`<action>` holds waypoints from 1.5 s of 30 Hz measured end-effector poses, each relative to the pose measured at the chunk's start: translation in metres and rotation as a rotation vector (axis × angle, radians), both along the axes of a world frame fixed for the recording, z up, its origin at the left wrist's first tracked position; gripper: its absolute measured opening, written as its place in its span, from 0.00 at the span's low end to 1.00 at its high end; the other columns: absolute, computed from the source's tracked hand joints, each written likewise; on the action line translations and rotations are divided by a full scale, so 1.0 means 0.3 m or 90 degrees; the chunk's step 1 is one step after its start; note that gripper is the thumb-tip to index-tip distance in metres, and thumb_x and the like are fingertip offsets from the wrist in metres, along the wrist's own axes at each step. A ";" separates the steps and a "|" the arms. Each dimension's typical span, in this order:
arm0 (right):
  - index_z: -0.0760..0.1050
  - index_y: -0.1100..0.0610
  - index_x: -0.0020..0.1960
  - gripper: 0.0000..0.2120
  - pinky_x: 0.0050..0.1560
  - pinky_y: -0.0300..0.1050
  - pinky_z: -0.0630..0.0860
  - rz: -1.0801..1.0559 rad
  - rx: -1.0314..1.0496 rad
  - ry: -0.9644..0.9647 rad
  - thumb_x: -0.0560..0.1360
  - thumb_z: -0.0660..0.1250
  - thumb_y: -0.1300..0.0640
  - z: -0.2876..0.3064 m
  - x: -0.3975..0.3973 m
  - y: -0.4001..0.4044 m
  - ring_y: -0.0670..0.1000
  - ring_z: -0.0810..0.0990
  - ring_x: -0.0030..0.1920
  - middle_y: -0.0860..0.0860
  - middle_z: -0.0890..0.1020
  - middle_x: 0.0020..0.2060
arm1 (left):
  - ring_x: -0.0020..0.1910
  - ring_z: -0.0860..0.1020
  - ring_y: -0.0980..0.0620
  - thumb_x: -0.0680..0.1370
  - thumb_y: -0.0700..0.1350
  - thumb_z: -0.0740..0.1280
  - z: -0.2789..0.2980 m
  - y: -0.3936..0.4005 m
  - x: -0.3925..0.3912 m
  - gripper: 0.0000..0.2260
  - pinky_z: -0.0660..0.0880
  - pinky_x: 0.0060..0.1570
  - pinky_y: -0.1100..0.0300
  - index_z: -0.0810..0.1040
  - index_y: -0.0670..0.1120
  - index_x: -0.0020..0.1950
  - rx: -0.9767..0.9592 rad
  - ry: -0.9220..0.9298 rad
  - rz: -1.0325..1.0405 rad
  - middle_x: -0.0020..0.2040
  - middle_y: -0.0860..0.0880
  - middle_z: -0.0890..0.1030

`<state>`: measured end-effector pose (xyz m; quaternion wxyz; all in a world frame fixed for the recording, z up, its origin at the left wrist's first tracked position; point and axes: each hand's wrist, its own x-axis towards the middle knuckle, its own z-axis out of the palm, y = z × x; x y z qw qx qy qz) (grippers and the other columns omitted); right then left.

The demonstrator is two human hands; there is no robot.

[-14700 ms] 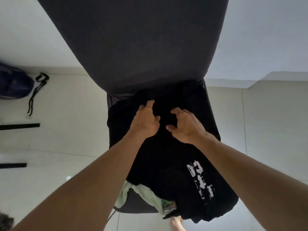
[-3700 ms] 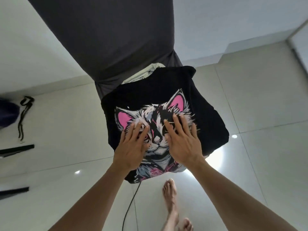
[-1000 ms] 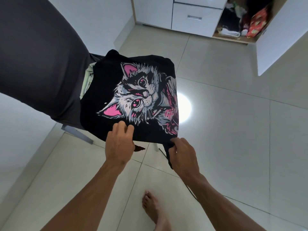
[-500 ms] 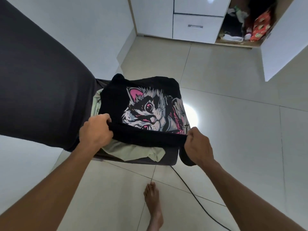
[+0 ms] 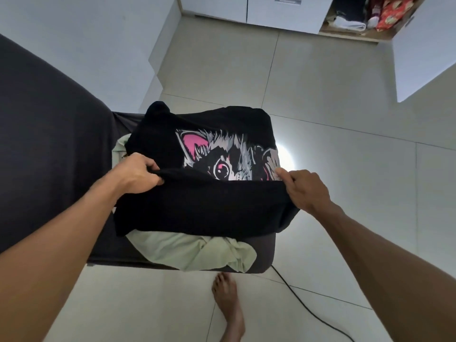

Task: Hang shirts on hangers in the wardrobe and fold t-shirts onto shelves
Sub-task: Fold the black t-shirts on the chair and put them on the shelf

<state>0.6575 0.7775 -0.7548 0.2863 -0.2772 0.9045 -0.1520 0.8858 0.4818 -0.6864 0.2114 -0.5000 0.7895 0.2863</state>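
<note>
Black t-shirt (image 5: 204, 208) with cat print lay on dark chair seat (image 5: 264, 253), over pale green garment (image 5: 197, 253) at seat's front edge. Left hand (image 5: 137, 176) and right hand (image 5: 306, 190) each pinched folded-over hem — fingers curled on fabric, lower half drawn across print. Open wardrobe (image 5: 357, 18) well apart. Bare foot (image 5: 228, 302), cable (image 5: 308, 309) on floor.
</note>
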 end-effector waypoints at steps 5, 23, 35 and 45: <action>0.74 0.49 0.42 0.29 0.36 0.42 0.71 0.003 -0.042 -0.077 0.77 0.47 0.28 -0.013 0.040 -0.035 0.50 0.78 0.39 0.47 0.80 0.45 | 0.53 0.79 0.47 0.70 0.53 0.76 -0.053 -0.011 -0.003 0.07 0.77 0.59 0.49 0.82 0.52 0.43 0.019 -0.005 0.037 0.48 0.49 0.83; 0.63 0.52 0.72 0.39 0.60 0.56 0.76 0.239 0.046 -0.043 0.71 0.69 0.31 0.154 0.368 -0.577 0.56 0.79 0.60 0.52 0.79 0.62 | 0.48 0.84 0.48 0.72 0.59 0.76 0.011 -0.140 0.118 0.22 0.82 0.52 0.49 0.81 0.46 0.58 0.330 0.220 0.322 0.54 0.49 0.86; 0.69 0.55 0.42 0.15 0.35 0.45 0.70 0.021 -0.030 -0.231 0.78 0.68 0.45 0.143 0.359 -0.686 0.50 0.75 0.37 0.52 0.77 0.37 | 0.54 0.80 0.52 0.60 0.47 0.85 -0.047 -0.086 0.287 0.38 0.77 0.60 0.54 0.69 0.50 0.64 0.298 0.061 0.148 0.54 0.49 0.80; 0.68 0.55 0.46 0.16 0.43 0.49 0.74 0.028 -0.040 -0.219 0.77 0.69 0.44 0.111 0.353 -0.690 0.52 0.76 0.41 0.53 0.78 0.43 | 0.50 0.80 0.46 0.82 0.49 0.65 -0.066 -0.036 0.368 0.12 0.75 0.49 0.54 0.78 0.41 0.56 0.097 0.005 0.094 0.50 0.44 0.81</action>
